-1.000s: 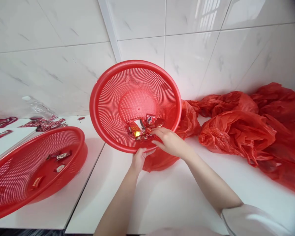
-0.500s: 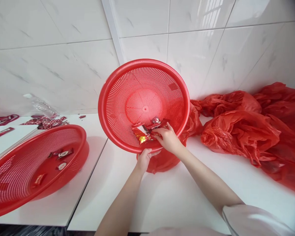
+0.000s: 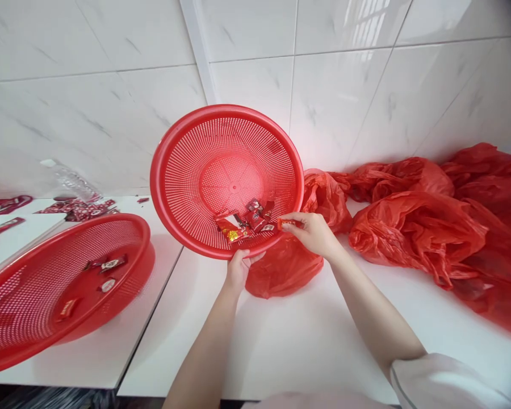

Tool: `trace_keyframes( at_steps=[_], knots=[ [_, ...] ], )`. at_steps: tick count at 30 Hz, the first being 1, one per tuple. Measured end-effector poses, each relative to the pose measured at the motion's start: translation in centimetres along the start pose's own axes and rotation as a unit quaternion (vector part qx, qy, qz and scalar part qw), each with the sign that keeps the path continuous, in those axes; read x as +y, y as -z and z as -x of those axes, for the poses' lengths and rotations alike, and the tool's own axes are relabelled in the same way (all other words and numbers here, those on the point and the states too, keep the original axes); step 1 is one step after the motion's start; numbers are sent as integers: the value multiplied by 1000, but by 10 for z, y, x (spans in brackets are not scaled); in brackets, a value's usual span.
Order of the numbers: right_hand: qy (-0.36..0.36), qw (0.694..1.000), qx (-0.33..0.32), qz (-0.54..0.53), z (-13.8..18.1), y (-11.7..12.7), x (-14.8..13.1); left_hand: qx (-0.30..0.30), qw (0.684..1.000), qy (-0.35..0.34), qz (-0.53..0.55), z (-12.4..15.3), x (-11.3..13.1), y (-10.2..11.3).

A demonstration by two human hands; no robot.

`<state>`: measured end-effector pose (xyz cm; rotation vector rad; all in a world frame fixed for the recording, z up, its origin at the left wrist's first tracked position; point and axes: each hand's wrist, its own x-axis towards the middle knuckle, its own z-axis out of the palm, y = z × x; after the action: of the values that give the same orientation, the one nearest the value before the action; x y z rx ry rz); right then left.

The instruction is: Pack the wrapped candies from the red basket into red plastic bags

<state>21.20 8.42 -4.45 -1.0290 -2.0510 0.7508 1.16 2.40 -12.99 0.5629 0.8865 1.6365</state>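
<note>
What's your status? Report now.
Left hand grips basket. Right hand pinches packet by rim. Other packets inside. Bag below, not blocking.

Looks out from the person's head, forward and down, across the white table point(image 3: 323, 352) to the tiled wall point(image 3: 247, 28) behind. Sits fairly near, above the forearms point(image 3: 208, 346), running up from the bottom edge. Takes in both the left hand point(image 3: 237, 271) and the right hand point(image 3: 315, 233) whole. Faces straight into the mouth of the tilted red basket point(image 3: 232, 170), around mid-frame. Reaches left to a second basket point(image 3: 85, 298), cut by the edge, and right to red plastic bags point(image 3: 413, 227), likewise cropped. Catches a sleeve point(image 3: 443, 375) at lower right.
</note>
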Motion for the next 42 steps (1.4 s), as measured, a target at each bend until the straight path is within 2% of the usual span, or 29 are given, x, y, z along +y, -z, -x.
trace_keyframes(
  at_steps=[3,6,11,15,17,22,25,30,37,40,42],
  knots=[
    [20,995,-84,43,1,1,-1,11,1000,-7,-2,0,3,0],
    [25,991,-109,73,2,0,-1,20,1000,-11,-2,-1,4,1],
    [11,991,-100,91,2,-4,0,4,1000,-1,-7,-1,3,0],
    [46,992,-28,113,-1,-9,2,2,1000,7,-7,0,2,0],
    [74,989,-13,126,-2,-12,4,-3,1000,12,-8,1,1,0],
    [155,969,-98,164,-2,-22,10,-22,999,36,-12,2,-2,1],
    [171,961,-136,172,-2,-24,14,-20,999,40,-12,1,-2,2],
    [151,972,-145,109,-3,-21,15,-21,999,42,-15,-2,0,4],
    [71,994,-42,73,-1,-11,6,-3,1000,13,-1,-5,4,7],
    [52,997,-21,52,-1,-6,2,2,1000,3,7,-6,5,9],
    [39,998,-35,40,-1,-3,2,1,1000,-1,7,-6,5,9]
  ],
)
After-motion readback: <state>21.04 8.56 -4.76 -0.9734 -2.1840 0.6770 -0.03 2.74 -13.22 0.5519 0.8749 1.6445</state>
